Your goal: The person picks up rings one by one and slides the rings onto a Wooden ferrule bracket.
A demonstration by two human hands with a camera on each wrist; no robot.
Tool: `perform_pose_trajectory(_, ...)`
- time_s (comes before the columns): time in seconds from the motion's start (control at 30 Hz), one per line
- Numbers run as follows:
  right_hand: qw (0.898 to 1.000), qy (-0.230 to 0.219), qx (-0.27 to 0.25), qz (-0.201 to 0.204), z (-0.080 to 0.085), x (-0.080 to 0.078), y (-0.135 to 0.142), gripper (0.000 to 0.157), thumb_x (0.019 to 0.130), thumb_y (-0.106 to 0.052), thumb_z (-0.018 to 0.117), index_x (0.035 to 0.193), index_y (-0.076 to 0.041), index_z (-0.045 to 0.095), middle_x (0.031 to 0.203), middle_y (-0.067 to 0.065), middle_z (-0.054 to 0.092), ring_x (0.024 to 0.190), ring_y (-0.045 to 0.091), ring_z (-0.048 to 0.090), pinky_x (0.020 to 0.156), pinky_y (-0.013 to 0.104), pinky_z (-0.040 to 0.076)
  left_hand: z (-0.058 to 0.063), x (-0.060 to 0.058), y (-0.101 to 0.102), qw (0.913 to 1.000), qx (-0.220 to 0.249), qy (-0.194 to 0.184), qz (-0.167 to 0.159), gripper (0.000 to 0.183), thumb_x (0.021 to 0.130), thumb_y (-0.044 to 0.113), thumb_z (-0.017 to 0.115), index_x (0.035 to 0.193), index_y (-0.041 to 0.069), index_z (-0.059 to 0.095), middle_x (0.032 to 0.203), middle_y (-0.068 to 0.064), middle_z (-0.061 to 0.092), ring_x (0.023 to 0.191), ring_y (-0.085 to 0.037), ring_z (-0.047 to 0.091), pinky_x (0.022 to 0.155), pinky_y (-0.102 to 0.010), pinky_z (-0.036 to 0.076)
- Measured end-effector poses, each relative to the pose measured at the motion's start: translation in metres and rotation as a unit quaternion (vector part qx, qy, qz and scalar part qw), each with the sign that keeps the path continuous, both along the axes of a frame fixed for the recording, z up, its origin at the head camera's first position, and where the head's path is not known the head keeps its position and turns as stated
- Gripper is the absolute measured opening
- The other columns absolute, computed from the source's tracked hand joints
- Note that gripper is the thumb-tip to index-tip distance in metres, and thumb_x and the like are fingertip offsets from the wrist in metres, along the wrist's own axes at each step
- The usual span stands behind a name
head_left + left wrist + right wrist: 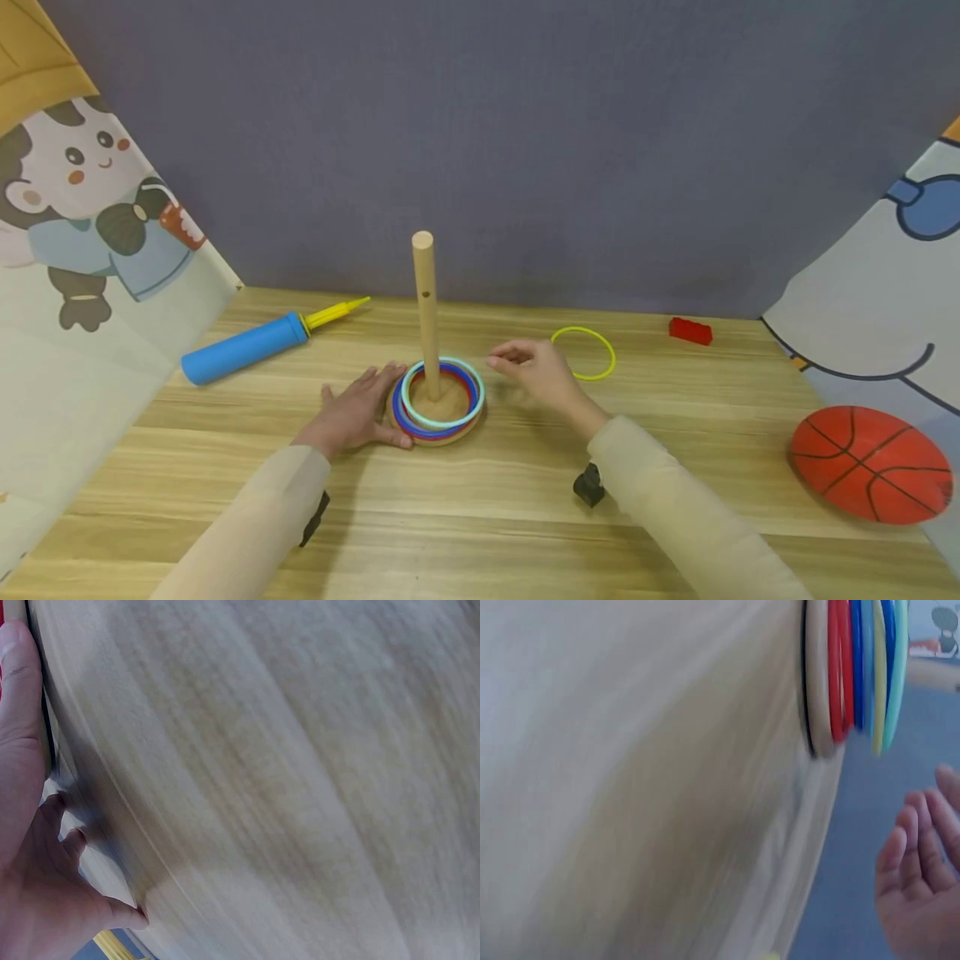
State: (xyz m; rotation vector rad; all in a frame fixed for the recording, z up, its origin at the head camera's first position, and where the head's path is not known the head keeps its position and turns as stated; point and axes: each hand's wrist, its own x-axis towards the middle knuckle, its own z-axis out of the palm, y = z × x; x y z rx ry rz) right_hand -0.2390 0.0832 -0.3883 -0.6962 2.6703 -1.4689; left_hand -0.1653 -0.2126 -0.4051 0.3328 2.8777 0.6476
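Observation:
A wooden ring-toss stand (427,308) stands upright on the table, its post rising from a round base. Around the post lie several stacked rings; a mint ring (481,392) is uppermost, over blue and red ones. The right wrist view shows the stack edge-on, with red rings (840,667) nearest the base. My left hand (356,414) rests against the base's left side, thumb along the near edge and fingers spread. Just right of the stack, my right hand (536,371) is above the table, its fingers loosely bent and nothing visible between them.
Behind my right hand lies a yellow ring (614,358). Farther right are a red block (690,331) and a red basketball-patterned object (870,465). A blue pump (243,350) with a yellow nozzle lies at the left. A grey panel (525,167) backs the table.

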Motion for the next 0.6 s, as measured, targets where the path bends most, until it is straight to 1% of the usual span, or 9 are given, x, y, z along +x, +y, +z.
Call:
perform_pose_trajectory(0.13, 1.0, -0.001, 0.015, 0.024, 0.004, -0.007, 0.02, 0.026, 0.092, -0.02, 0.078, 0.111, -0.003, 0.077, 0.097, 0.002, 0.077, 0.091, 0.019, 0.068, 0.083, 0.038, 0.055, 0.0, -0.001, 0.0, 1.0, -0.001, -0.003, 0.002, 0.118, 0.067, 0.058, 0.087, 0.16, 0.014, 0.029, 0.165, -0.018, 0.025, 0.15, -0.045, 0.022, 0.098, -0.09, 0.007)
perform_pose_trajectory(0.23, 0.999, 0.001, 0.03, 0.033, 0.007, -0.013, 0.036, 0.029, 0.092, -0.022, 0.078, 0.114, -0.002, 0.076, 0.099, 0.002, 0.076, 0.093, 0.019, 0.068, 0.086, 0.04, 0.055, -0.001, -0.001, 0.0, 1.0, -0.001, -0.009, 0.003, 0.119, 0.067, 0.058, 0.087, 0.161, 0.015, 0.028, 0.166, -0.017, 0.024, 0.151, -0.044, 0.02, 0.098, -0.089, 0.005)
perform_pose_trajectory(0.37, 0.998, -0.003, 0.048, 0.03, 0.01, -0.021, 0.058, 0.032, 0.093, -0.023, 0.076, 0.118, -0.002, 0.074, 0.103, 0.004, 0.076, 0.096, 0.021, 0.068, 0.088, 0.044, 0.054, -0.001, -0.001, 0.0, 1.0, 0.001, -0.008, 0.003, 0.119, 0.067, 0.058, 0.087, 0.161, 0.014, 0.028, 0.166, -0.018, 0.024, 0.151, -0.045, 0.021, 0.098, -0.089, 0.005)
perform_pose_trajectory(0.47, 0.998, -0.013, 0.056, 0.019, 0.011, -0.026, 0.075, 0.035, 0.094, -0.025, 0.075, 0.121, -0.003, 0.073, 0.107, 0.005, 0.075, 0.099, 0.023, 0.067, 0.091, 0.046, 0.053, 0.001, 0.0, 0.0, 1.0, 0.003, -0.004, 0.002, 0.119, 0.066, 0.057, 0.088, 0.16, 0.013, 0.029, 0.165, -0.019, 0.025, 0.15, -0.046, 0.022, 0.097, -0.09, 0.006)
perform_pose_trajectory(0.6, 0.998, -0.015, 0.059, -0.002, 0.01, -0.032, 0.095, 0.036, 0.094, -0.024, 0.075, 0.122, -0.001, 0.072, 0.108, 0.009, 0.074, 0.102, 0.027, 0.065, 0.092, 0.048, 0.051, 0.002, 0.001, 0.001, 1.0, 0.003, -0.006, 0.002, 0.118, 0.066, 0.056, 0.088, 0.16, 0.013, 0.029, 0.165, -0.019, 0.025, 0.15, -0.046, 0.022, 0.097, -0.09, 0.006)
